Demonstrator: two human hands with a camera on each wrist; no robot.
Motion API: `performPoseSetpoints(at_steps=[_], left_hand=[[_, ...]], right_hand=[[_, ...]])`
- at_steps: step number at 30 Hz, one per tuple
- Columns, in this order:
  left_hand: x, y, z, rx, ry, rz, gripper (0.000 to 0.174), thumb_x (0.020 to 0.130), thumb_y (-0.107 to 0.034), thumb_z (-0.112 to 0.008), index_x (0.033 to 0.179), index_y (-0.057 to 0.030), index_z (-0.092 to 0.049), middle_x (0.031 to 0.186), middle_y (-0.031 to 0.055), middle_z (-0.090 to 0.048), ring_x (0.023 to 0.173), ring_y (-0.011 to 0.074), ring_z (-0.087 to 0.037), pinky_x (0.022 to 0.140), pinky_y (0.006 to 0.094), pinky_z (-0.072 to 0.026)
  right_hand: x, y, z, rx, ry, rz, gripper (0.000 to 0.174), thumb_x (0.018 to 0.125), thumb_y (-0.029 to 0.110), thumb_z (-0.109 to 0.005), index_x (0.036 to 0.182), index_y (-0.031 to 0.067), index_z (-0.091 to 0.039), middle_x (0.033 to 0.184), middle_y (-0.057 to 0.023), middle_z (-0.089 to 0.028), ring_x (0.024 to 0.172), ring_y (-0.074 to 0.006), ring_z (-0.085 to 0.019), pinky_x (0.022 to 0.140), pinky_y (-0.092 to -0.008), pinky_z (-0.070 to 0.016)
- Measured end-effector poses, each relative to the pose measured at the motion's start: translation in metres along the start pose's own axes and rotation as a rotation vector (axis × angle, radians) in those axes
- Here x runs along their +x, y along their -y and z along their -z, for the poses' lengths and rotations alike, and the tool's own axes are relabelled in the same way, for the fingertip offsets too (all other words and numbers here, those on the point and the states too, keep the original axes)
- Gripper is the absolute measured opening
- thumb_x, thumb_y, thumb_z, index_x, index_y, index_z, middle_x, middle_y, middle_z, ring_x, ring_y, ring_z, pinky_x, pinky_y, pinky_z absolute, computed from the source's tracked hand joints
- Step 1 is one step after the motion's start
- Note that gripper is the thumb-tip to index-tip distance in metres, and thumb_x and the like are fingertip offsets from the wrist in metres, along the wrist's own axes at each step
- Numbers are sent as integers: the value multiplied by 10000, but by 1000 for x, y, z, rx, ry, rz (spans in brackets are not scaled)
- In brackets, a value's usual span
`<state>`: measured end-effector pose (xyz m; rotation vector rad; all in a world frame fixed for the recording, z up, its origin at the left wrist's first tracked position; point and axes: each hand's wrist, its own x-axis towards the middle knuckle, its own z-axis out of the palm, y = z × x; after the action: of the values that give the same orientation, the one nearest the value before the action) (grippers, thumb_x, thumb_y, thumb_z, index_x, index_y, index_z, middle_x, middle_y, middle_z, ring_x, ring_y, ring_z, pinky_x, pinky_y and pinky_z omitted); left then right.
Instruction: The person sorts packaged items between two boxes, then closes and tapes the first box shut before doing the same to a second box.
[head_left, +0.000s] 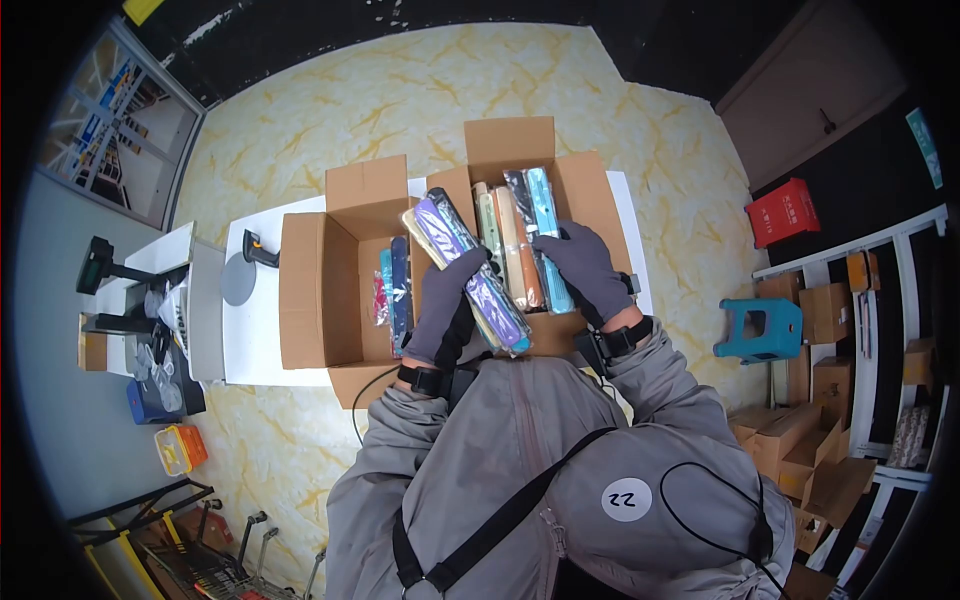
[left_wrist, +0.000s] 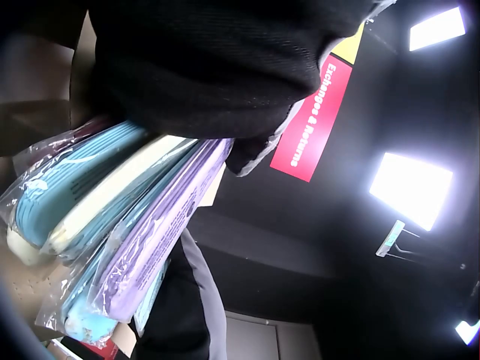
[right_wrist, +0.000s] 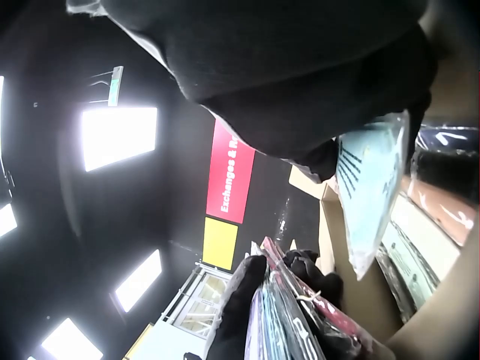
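My gloved left hand (head_left: 451, 301) grips a bundle of long flat packets in clear plastic wrap, with a purple packet (head_left: 461, 258) on top. Edge on in the left wrist view, the stack shows the purple packet (left_wrist: 171, 232), a cream packet (left_wrist: 112, 189) and several blue ones. Over the right-hand carton (head_left: 510, 140), my gloved right hand (head_left: 588, 265) pinches a light blue wrapped packet (head_left: 541, 205). Its pointed end (right_wrist: 369, 184) sticks out below that hand in the right wrist view. Beside it in the carton stand orange, cream and green packets (head_left: 503, 235).
A second open carton (head_left: 303, 290) stands to the left, with blue packets (head_left: 400, 290) and a small red packet (head_left: 380, 298) inside. On the white table (head_left: 255, 340) farther left is a barcode scanner (head_left: 260, 248). A teal stool (head_left: 760, 330) stands right of the table.
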<state>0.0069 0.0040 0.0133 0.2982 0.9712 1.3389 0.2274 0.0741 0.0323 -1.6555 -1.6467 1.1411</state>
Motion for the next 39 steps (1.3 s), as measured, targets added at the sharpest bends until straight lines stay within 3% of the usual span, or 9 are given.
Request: performPoseSetpoints(at_steps=[9, 13, 17, 20, 24, 28, 32, 35, 39], left_hand=[[-5, 0, 5, 16, -14, 5, 363, 942, -122, -824, 1242, 39, -697, 1033, 111, -740, 869, 215, -735, 781, 345, -598], [-6, 0, 3, 14, -16, -3, 373, 942, -127, -828, 1246, 44, -696, 1043, 113, -741, 880, 213, -736, 788, 346, -598], [-5, 1, 3, 7, -12, -16, 372, 944, -133, -829, 1245, 43, -698, 1050, 113, -741, 890, 207, -738, 799, 348, -597], [-6, 1, 3, 15, -3, -23, 372, 947, -136, -828, 1246, 41, -697, 1053, 112, -741, 896, 205, -739, 804, 348, -596], [-7, -2, 5, 38, 10, -20, 379, 951, -141, -824, 1257, 39, -692, 1056, 112, -742, 905, 204, -742, 806, 345, -596], [-3, -3, 6, 54, 31, 1, 392, 960, -149, -819, 1278, 37, -684, 1074, 114, -745, 921, 204, -745, 812, 341, -597], [-4, -1, 6, 122, 47, -53, 408, 979, -193, -817, 1290, 38, -689, 1102, 114, -750, 946, 201, -748, 845, 344, -603], [-7, -3, -2, 229, 92, -176, 435, 991, -266, -823, 1276, 43, -708, 1114, 109, -756, 960, 191, -743, 887, 349, -605], [-7, -9, -4, 120, 25, 19, 463, 1002, -286, -823, 1295, 49, -697, 1191, 129, -750, 1027, 193, -740, 925, 354, -602]], right_hand=[[19, -24, -47, -251, 75, 232, 464, 949, 341, -717, 1264, 4, -763, 1166, -255, -773, 1079, -416, -743, 937, -474, -584], [8, -12, -49, -378, -14, 299, 446, 967, 350, -718, 1290, 46, -767, 1169, -230, -777, 1103, -427, -727, 939, -480, -575], [8, 1, -52, -485, 59, 373, 405, 988, 316, -690, 1305, 76, -769, 1171, -222, -775, 1105, -430, -725, 946, -486, -572], [16, -6, -58, -481, 363, 415, 411, 987, 292, -663, 1327, 86, -766, 1140, -239, -779, 1090, -431, -734, 951, -504, -578], [25, -18, -58, -368, 419, 415, 452, 988, 332, -688, 1354, 75, -754, 1157, -245, -778, 1062, -422, -742, 954, -489, -579], [14, -7, -38, -76, 210, 335, 483, 998, 334, -728, 1391, 53, -720, 1211, -233, -774, 1074, -380, -751, 968, -437, -575], [-28, 40, -32, 37, 194, 307, 580, 960, 385, -772, 1416, 36, -696, 1181, -236, -777, 1061, -369, -760, 953, -422, -576], [-44, 57, -34, -143, 190, 384, 599, 949, 421, -759, 1396, 27, -699, 1190, -247, -770, 1045, -388, -759, 932, -445, -580], [-39, 54, -35, -210, 239, 355, 588, 950, 434, -748, 1368, 23, -702, 1152, -241, -775, 1023, -374, -769, 895, -435, -587]])
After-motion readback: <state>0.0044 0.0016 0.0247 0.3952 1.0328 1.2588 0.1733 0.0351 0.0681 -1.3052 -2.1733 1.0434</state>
